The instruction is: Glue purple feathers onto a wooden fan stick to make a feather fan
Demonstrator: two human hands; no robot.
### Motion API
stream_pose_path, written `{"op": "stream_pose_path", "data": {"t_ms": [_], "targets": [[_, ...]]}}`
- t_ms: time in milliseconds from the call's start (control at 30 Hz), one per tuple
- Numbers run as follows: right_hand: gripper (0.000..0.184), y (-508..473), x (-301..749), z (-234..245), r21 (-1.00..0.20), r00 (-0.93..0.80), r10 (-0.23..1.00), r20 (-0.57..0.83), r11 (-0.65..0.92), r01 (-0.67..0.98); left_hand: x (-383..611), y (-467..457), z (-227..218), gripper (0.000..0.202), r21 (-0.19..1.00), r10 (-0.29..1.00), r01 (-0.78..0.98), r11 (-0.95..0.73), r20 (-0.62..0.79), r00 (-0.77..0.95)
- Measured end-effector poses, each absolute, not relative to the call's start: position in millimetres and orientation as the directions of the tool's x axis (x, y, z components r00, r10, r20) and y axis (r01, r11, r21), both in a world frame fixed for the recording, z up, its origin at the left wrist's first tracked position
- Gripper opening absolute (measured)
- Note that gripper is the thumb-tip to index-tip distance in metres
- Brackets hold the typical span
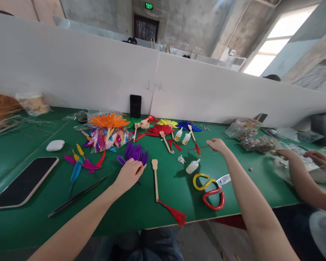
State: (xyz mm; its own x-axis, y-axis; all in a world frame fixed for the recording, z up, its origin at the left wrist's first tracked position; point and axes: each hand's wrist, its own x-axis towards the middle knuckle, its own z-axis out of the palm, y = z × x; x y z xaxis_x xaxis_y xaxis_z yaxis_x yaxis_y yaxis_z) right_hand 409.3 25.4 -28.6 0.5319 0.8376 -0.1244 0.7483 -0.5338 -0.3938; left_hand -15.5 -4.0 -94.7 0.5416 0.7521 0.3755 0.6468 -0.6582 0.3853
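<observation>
My left hand (130,173) is closed, its fingers bent down on a bunch of purple feathers (135,152). My right hand (217,145) pinches a thin red stick (198,148) that points left above the table. Between my hands lies a flat wooden fan handle (155,181) with a red tassel (178,214) at its near end. A white glue bottle (192,166) stands right of it, close to a small heap of white bits (181,159). Scissors (212,190) with one yellow and one red grip lie below my right hand.
Finished feather fans in orange (110,120), red (159,130) and blue (189,126) lie at the back, near two more glue bottles (178,134). Tweezers (77,197), loose feathers (78,163) and a phone (24,183) lie left. At right, a co-worker's hands (286,155) work beside bagged beads (255,141).
</observation>
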Motion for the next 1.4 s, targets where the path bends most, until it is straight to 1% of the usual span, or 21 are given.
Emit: {"op": "stream_pose_path", "data": {"t_ms": [100,200,267,333,400,433,500,533,567,600,733,800,900,1000,1067,1100,1133,1233,1333,1367,1400], "targets": [[0.018,5.5,404.3,-4.0,-0.489,0.514,0.856,-0.060,-0.474,0.732,-15.8,-4.4,-94.2,0.032,0.400,0.756,0.643,-0.654,0.377,0.534],[0.016,-15.4,378.4,32.9,-0.588,0.433,0.901,-0.029,-0.366,0.722,-14.4,-6.6,-86.4,0.032,0.450,0.771,0.625,-0.637,0.367,0.521],[0.013,-27.1,350.1,59.2,-0.746,0.252,0.967,-0.025,-0.186,0.640,-11.6,-9.9,-77.7,0.029,0.502,0.777,0.594,-0.628,0.370,0.508],[0.008,-32.8,321.5,78.9,-0.792,0.100,0.995,-0.017,-0.074,0.606,-7.7,-14.8,-69.4,0.024,0.545,0.772,0.550,-0.633,0.392,0.500],[0.006,-29.0,303.0,85.1,-0.756,0.025,0.999,0.044,0.017,0.654,-4.4,-20.3,-65.1,0.023,0.551,0.752,0.516,-0.655,0.417,0.510],[0.009,-23.6,300.1,81.8,-0.716,0.010,0.998,0.064,0.039,0.697,-3.4,-22.7,-65.0,0.022,0.542,0.740,0.508,-0.669,0.423,0.523],[0.021,-9.3,307.0,63.2,-0.571,0.028,0.998,0.051,0.006,0.821,-3.3,-26.0,-68.9,0.020,0.522,0.728,0.513,-0.682,0.418,0.543],[0.027,-2.2,315.1,49.2,-0.450,0.071,0.997,0.005,-0.062,0.891,-3.9,-26.5,-72.1,0.019,0.521,0.734,0.521,-0.676,0.408,0.543],[0.031,4.0,324.6,33.5,-0.318,0.092,0.991,-0.094,-0.117,0.941,-4.6,-26.4,-75.4,0.018,0.526,0.743,0.530,-0.665,0.398,0.538],[0.033,9.0,334.1,17.1,-0.269,0.106,0.983,-0.151,-0.144,0.952,-5.4,-25.7,-78.5,0.018,0.534,0.754,0.538,-0.652,0.387,0.530],[0.037,19.3,356.0,-38.2,-0.189,0.101,0.949,-0.297,-0.163,0.968,-6.3,-21.1,-84.4,0.019,0.562,0.783,0.552,-0.616,0.363,0.505],[0.030,22.5,356.6,-54.0,-0.153,0.105,0.927,-0.360,-0.169,0.974,-6.3,-20.0,-84.8,0.020,0.566,0.789,0.557,-0.608,0.352,0.504],[0.030,26.9,352.1,-65.5,-0.102,0.126,0.893,-0.432,-0.187,0.977,-7.3,-20.0,-85.1,0.021,0.566,0.796,0.567,-0.599,0.342,0.499],[0.029,28.3,347.8,-67.4,-0.076,0.138,0.877,-0.460,-0.194,0.978,-8.8,-21.2,-84.2,0.021,0.566,0.801,0.572,-0.594,0.349,0.486],[0.018,27.7,348.2,-62.6,-0.079,0.133,0.880,-0.455,-0.189,0.979,-9.2,-22.4,-82.4,0.021,0.564,0.802,0.574,-0.594,0.354,0.482],[0.008,27.6,349.8,-57.8,-0.087,0.130,0.887,-0.444,-0.187,0.979,-9.3,-23.2,-81.4,0.020,0.565,0.803,0.575,-0.592,0.353,0.480],[0.005,27.9,352.1,-51.0,-0.099,0.125,0.895,-0.427,-0.184,0.978,-9.2,-24.1,-80.5,0.020,0.569,0.806,0.575,-0.588,0.350,0.477],[0.009,29.9,357.0,-18.8,-0.146,0.117,0.936,-0.331,-0.173,0.974,-9.2,-26.4,-77.8,0.019,0.598,0.816,0.561,-0.572,0.352,0.458],[0.003,24.8,337.4,22.7,-0.202,0.085,0.987,-0.138,-0.112,0.973,-9.6,-27.4,-72.0,0.023,0.715,0.844,0.473,-0.514,0.326,0.425],[0.007,19.4,321.5,34.9,-0.239,0.041,0.994,-0.102,-0.065,0.969,-10.0,-27.7,-68.6,0.026,0.783,0.857,0.408,-0.470,0.295,0.422],[0.010,12.3,300.9,44.6,-0.324,-0.052,0.997,-0.053,0.032,0.946,-10.6,-28.0,-64.4,0.030,0.853,0.868,0.322,-0.412,0.258,0.425]]}}
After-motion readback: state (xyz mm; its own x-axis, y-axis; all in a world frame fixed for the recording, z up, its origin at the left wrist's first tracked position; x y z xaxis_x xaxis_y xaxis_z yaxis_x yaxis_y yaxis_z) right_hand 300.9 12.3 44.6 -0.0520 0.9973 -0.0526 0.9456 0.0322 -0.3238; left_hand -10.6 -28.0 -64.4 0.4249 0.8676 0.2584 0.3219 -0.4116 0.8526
